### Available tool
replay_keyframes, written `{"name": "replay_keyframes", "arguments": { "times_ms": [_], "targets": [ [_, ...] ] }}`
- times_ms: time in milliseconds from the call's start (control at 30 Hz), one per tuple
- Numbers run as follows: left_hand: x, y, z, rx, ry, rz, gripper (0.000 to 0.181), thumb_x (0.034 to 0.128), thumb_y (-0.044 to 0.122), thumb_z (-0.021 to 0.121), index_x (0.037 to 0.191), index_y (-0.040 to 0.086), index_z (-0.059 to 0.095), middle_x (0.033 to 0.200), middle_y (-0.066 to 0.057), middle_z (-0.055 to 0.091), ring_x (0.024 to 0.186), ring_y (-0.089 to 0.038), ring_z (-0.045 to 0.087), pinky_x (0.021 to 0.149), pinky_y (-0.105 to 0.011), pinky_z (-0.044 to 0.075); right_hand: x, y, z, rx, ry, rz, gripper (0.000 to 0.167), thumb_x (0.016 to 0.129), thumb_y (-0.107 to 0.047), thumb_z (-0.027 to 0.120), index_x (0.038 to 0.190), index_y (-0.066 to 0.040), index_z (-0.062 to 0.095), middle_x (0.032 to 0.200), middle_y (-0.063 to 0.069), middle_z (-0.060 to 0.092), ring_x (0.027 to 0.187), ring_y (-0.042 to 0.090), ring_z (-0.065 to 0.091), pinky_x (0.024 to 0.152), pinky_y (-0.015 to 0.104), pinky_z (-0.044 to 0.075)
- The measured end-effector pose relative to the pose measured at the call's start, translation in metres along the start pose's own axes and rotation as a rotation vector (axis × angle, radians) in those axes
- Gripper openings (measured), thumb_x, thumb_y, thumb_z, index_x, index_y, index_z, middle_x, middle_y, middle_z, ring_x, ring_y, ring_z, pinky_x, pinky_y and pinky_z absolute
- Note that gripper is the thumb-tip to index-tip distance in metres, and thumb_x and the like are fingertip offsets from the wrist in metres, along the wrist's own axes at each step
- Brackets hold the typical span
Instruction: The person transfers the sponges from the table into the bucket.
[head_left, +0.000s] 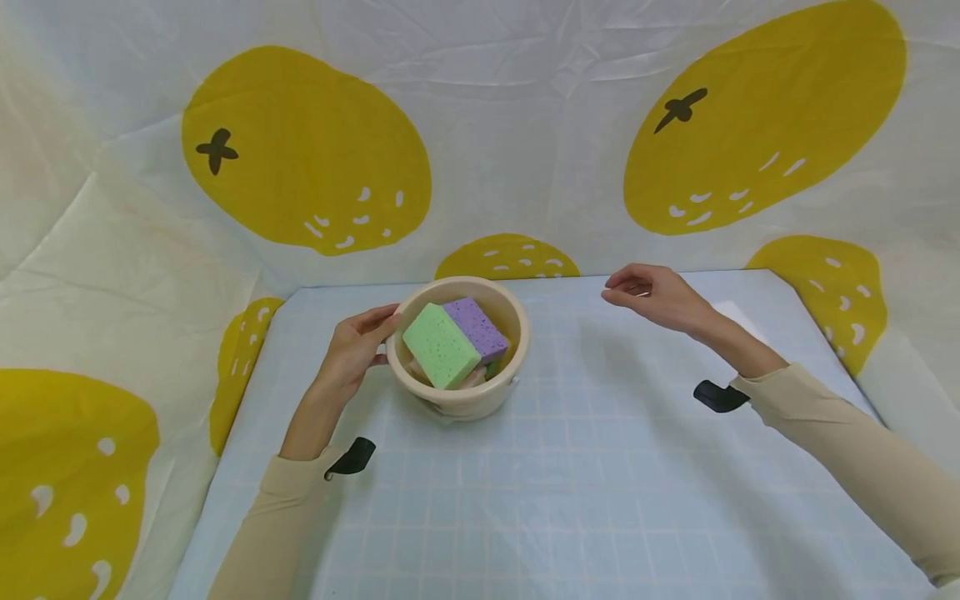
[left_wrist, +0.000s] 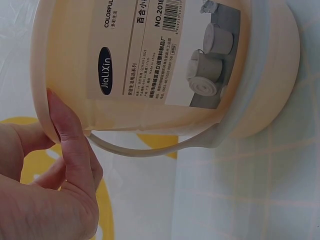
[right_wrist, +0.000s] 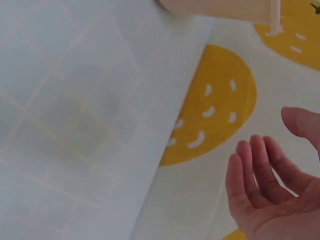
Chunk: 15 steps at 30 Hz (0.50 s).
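Observation:
A cream plastic bucket (head_left: 517, 333) stands on the table left of the middle, in the head view. Inside it a green sponge (head_left: 441, 346) leans over a purple sponge (head_left: 477, 330); what lies beneath them is mostly hidden. My left hand (head_left: 355, 348) pinches the bucket's rim on its left side. In the left wrist view, the bucket's side carries a printed label (left_wrist: 135, 50), and its handle (left_wrist: 150, 151) hangs down against the outside. Well to the right of the bucket, my right hand (head_left: 660, 297) is held with fingers loosely bent and nothing between them.
A pale blue checked cloth covers the table (head_left: 570, 500). Behind and beside it hangs a white sheet (head_left: 525, 125) printed with large yellow fruit. A small white thing (head_left: 738, 319) lies partly hidden behind the right forearm.

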<state>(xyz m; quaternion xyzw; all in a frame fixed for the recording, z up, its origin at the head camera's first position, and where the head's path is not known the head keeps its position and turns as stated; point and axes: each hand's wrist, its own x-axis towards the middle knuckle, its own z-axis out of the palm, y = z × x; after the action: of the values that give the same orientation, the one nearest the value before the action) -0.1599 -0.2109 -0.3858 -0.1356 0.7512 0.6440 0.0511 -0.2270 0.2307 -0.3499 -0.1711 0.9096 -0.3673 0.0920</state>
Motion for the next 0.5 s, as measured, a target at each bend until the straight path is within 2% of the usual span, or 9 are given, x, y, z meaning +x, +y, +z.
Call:
{"name": "replay_keyframes", "arguments": {
  "times_ms": [300,500],
  "targets": [
    [0.001,0.000,0.000,0.001,-0.002,0.005,0.045,0.1017,0.029,0.068,0.143,0.010,0.061,0.138,-0.009,0.062,0.104,-0.013,0.062,0.071,-0.023,0.060,-0.008,0.031,-0.013,-0.002,0.025,0.073,0.048,0.103,-0.042,0.062,0.131,-0.002,0.061,0.125,0.017,0.066,0.114,0.030,0.058,0.089,0.025,0.049],
    [0.000,0.000,0.000,0.008,-0.002,-0.002,0.046,0.1016,0.029,0.068,0.143,0.010,0.061,0.138,-0.009,0.061,0.106,-0.013,0.062,0.072,-0.024,0.060,-0.014,0.050,-0.019,0.004,0.041,0.125,0.054,0.102,-0.047,0.061,0.133,-0.003,0.059,0.127,0.018,0.064,0.114,0.030,0.057,0.082,0.014,0.046]
  ]
}}
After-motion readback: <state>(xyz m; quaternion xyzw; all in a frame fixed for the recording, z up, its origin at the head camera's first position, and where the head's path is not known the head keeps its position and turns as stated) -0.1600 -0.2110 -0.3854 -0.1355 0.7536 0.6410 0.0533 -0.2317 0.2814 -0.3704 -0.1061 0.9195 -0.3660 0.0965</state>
